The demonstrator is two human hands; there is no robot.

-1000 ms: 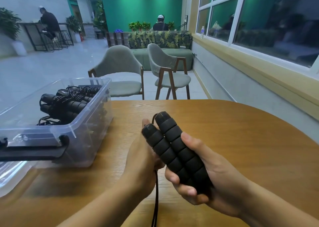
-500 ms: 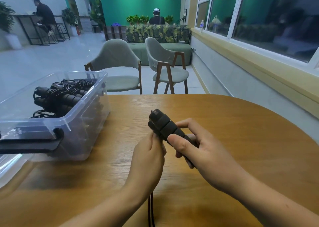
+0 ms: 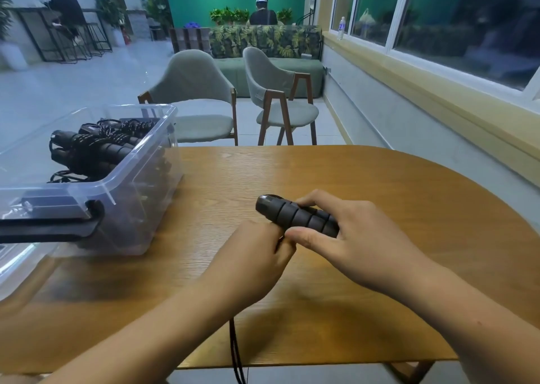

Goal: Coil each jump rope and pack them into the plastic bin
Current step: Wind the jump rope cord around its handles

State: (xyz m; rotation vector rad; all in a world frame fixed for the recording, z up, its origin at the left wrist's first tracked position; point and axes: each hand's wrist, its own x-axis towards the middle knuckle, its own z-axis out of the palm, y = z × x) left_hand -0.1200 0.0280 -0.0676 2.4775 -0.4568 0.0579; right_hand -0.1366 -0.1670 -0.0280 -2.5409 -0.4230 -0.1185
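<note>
Both hands are closed on one jump rope over the wooden table [image 3: 423, 208].

Well off to the left of the left hand [image 3: 251, 262], and a little beyond it, stands the clear plastic bin [image 3: 139, 153]. Several packed ropes [image 3: 96, 147] already lie inside, each with its line wound round black handles.

The left hand is curled, knuckles up, fingertips tucked just under the near end of the handles [image 3: 295, 217]. It appears to pinch the cord [image 3: 235, 351] there, though the hand itself hides the exact contact. From beneath that wrist the cord drops as a doubled black line towards the person and goes over the table's near edge, loose and unwound.

Just right of the left fingertips, touching them, the right hand [image 3: 362, 243] grips the ribbed foam handles, thumb along the near side and fingers over the far side. Their capped end points away and to the left. Only the nearer handle shows plainly; the second seems to lie behind it.

By my reading, coiling of this rope has barely begun, since no turns lie on the handles yet. The next move calls for the right hand to keep the pair clamped together while the left draws the cord up and lays it round them in snug turns, feeding slack from below the table edge. Loose turns would likely slip off on the carry leftwards to the bin.
</note>
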